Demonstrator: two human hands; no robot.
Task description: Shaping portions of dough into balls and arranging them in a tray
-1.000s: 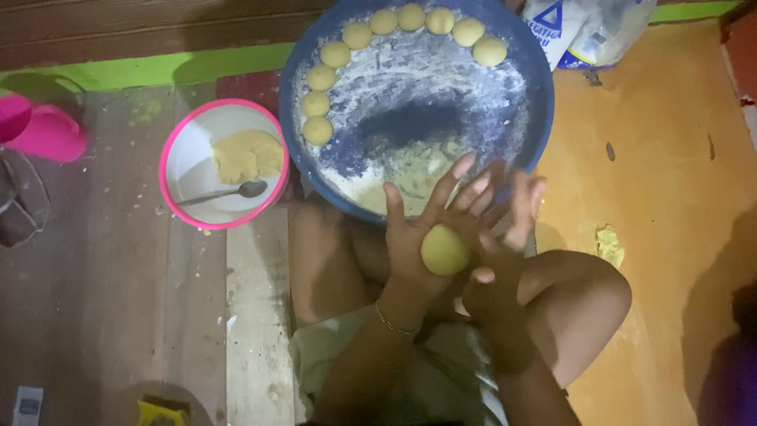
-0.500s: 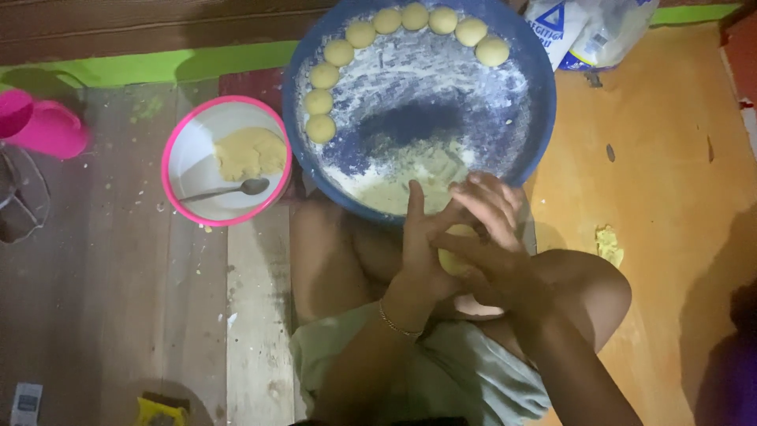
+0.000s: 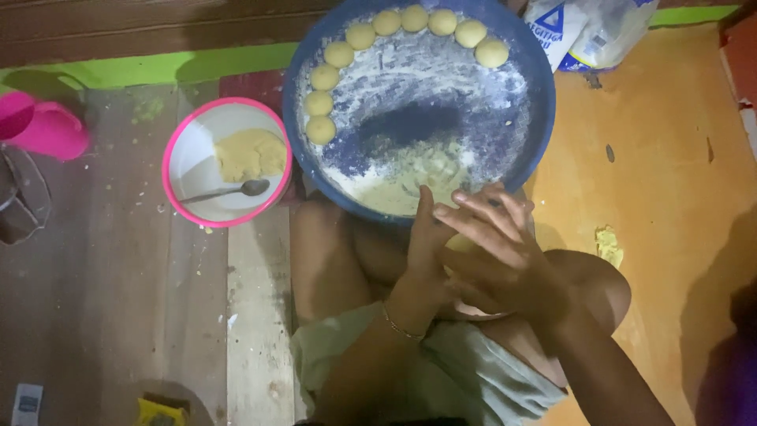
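Note:
My left hand (image 3: pixel 426 244) and my right hand (image 3: pixel 501 256) are pressed together over my lap, cupping a pale yellow dough ball (image 3: pixel 460 243) of which only a sliver shows between the palms. Just beyond them sits a big blue basin (image 3: pixel 536 134), floured inside, with several round dough balls (image 3: pixel 339 55) lined along its far and left rim. A pink-rimmed white bowl (image 3: pixel 177 181) to the left holds a lump of yellow filling (image 3: pixel 248 154) and a metal spoon (image 3: pixel 229 191).
I sit cross-legged on a wooden floor with an orange mat (image 3: pixel 670 189) on the right. A plastic flour bag (image 3: pixel 587 31) lies behind the basin. A pink container (image 3: pixel 47 130) stands at far left. A dough scrap (image 3: pixel 607 244) lies on the mat.
A second ago the dough ball lay exposed on my left palm. My right hand has since closed over it, and both hands now cover it.

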